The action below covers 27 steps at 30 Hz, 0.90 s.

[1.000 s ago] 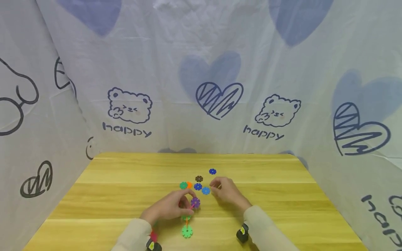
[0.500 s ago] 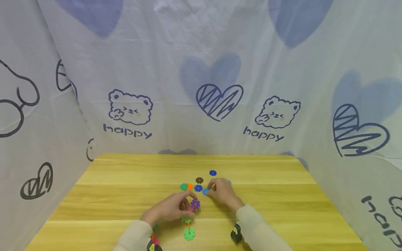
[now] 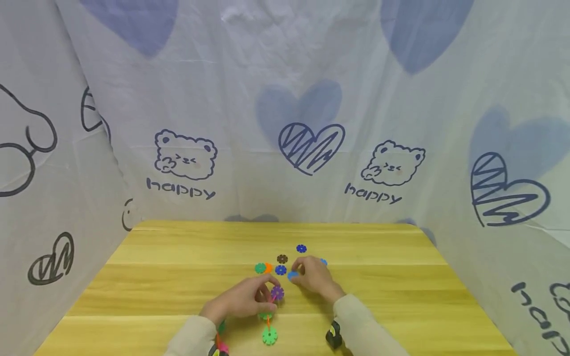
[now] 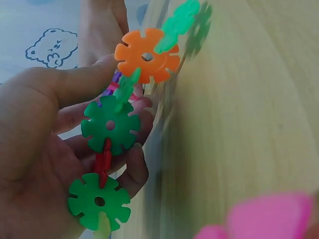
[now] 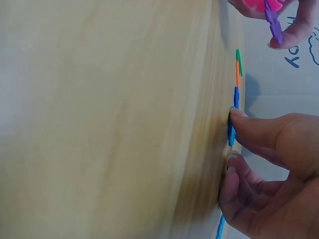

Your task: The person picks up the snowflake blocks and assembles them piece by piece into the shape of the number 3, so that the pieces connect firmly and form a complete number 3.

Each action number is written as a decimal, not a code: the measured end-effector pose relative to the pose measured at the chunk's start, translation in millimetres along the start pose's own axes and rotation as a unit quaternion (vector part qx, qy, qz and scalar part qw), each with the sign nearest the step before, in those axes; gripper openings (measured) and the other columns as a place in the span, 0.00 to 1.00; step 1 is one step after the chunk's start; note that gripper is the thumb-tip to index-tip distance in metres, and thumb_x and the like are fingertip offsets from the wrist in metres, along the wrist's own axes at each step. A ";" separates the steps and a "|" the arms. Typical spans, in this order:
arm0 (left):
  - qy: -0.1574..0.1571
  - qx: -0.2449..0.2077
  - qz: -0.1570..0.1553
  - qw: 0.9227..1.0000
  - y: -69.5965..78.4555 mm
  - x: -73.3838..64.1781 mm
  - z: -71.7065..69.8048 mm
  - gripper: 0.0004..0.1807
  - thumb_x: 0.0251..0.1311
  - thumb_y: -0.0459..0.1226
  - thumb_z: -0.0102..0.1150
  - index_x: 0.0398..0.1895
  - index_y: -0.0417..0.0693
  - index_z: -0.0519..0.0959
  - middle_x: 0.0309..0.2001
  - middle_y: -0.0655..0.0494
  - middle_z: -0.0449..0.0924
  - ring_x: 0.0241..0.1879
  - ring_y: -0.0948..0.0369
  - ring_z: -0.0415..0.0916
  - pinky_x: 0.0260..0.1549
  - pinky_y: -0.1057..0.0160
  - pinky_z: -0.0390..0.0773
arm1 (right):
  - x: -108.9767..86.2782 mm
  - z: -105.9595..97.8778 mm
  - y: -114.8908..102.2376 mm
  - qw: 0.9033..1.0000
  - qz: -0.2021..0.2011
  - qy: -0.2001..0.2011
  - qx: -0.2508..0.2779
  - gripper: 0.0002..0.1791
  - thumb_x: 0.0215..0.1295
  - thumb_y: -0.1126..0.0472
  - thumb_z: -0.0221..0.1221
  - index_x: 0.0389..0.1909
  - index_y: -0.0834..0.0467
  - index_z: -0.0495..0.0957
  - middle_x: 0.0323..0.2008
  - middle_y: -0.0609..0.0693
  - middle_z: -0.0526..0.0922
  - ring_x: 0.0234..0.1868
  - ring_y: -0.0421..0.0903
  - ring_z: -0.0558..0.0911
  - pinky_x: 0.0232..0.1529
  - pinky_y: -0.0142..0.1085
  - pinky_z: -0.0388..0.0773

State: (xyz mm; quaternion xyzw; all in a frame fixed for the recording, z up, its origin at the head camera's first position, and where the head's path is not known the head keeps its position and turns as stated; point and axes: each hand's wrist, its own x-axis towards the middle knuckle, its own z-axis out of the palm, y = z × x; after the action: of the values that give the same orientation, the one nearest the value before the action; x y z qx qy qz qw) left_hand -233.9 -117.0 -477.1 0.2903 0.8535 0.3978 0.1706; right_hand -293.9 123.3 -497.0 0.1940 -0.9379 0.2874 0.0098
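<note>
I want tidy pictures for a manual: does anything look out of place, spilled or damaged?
Nothing looks spilled or visibly damaged. One small oddity: on the table, just beyond the left hand, a green disc overlaps an orange disc, while the nearby brown disc lies by itself.

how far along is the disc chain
Done: the chain already links several discs, including a purple disc. In hand: the left hand holds the chain; the right hand touches a light blue disc with its thumb. Seemingly left: a brown disc, green disc, orange disc, two dark blue discs and another light blue disc, all on the table, apart from the chain.
</note>
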 end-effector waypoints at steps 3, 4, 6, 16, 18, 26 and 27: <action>-0.003 0.000 0.000 1.000 -0.1 -0.5 0.2 0.28 0.66 0.43 0.68 0.66 0.49 0.72 0.44 0.57 0.84 0.41 0.66 0.81 0.44 0.66 0.81 | -0.9 -0.4 0.2 1.000 -0.003 -0.002 0.000 0.12 0.58 0.59 0.74 0.39 0.59 0.83 0.34 0.52 0.84 0.36 0.44 0.79 0.38 0.38 0.80; -0.004 0.000 0.000 1.000 0.2 -0.5 0.1 0.28 0.66 0.43 0.68 0.66 0.49 0.72 0.44 0.57 0.84 0.41 0.66 0.81 0.44 0.65 0.81 | -1.3 -0.8 0.1 1.000 -0.003 -0.002 0.000 0.13 0.58 0.60 0.74 0.39 0.59 0.82 0.34 0.52 0.84 0.35 0.43 0.79 0.38 0.37 0.80; -0.004 0.003 0.001 1.000 1.0 -0.6 -0.5 0.28 0.66 0.43 0.68 0.66 0.49 0.73 0.44 0.58 0.84 0.41 0.66 0.81 0.44 0.65 0.81 | -1.9 -1.8 0.0 1.000 -0.004 -0.002 0.005 0.13 0.57 0.61 0.75 0.38 0.59 0.81 0.33 0.52 0.84 0.34 0.43 0.79 0.37 0.36 0.80; -0.004 -0.008 0.001 1.000 2.8 -0.4 -1.8 0.27 0.68 0.44 0.67 0.67 0.49 0.72 0.41 0.60 0.86 0.41 0.67 0.82 0.46 0.65 0.82 | -9.5 -11.7 -0.7 0.997 -0.028 -0.019 0.065 0.07 0.61 0.67 0.70 0.38 0.58 0.81 0.33 0.50 0.85 0.34 0.41 0.80 0.36 0.33 0.80; -0.001 -0.012 0.000 1.000 3.0 -0.6 -1.8 0.27 0.68 0.43 0.66 0.68 0.49 0.72 0.40 0.61 0.87 0.42 0.67 0.83 0.48 0.64 0.83 | -11.7 -15.0 -2.3 0.996 -0.035 -0.022 0.081 0.06 0.62 0.67 0.69 0.37 0.57 0.82 0.33 0.49 0.85 0.34 0.41 0.80 0.36 0.32 0.80; 0.014 -0.013 -0.004 1.000 4.4 -1.8 -2.7 0.29 0.69 0.44 0.65 0.70 0.50 0.70 0.39 0.63 0.87 0.41 0.68 0.83 0.48 0.64 0.83 | -20.2 -23.9 -10.5 0.991 -0.055 -0.043 0.117 0.03 0.64 0.65 0.68 0.36 0.55 0.86 0.35 0.49 0.89 0.33 0.38 0.82 0.38 0.29 0.82; 0.015 -0.016 -0.004 1.000 5.1 -1.9 -2.8 0.29 0.69 0.44 0.65 0.70 0.50 0.70 0.39 0.63 0.87 0.41 0.67 0.83 0.48 0.63 0.83 | -21.3 -24.9 -12.0 0.990 -0.055 -0.046 0.121 0.03 0.64 0.65 0.68 0.36 0.54 0.87 0.36 0.49 0.89 0.34 0.37 0.82 0.38 0.29 0.82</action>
State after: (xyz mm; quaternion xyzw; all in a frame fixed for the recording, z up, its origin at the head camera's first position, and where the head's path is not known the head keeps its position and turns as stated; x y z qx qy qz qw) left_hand -232.1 -117.2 -471.3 0.2778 0.8507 0.4150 0.1639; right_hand -272.1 135.3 -472.5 0.2585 -0.8835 0.3885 -0.0413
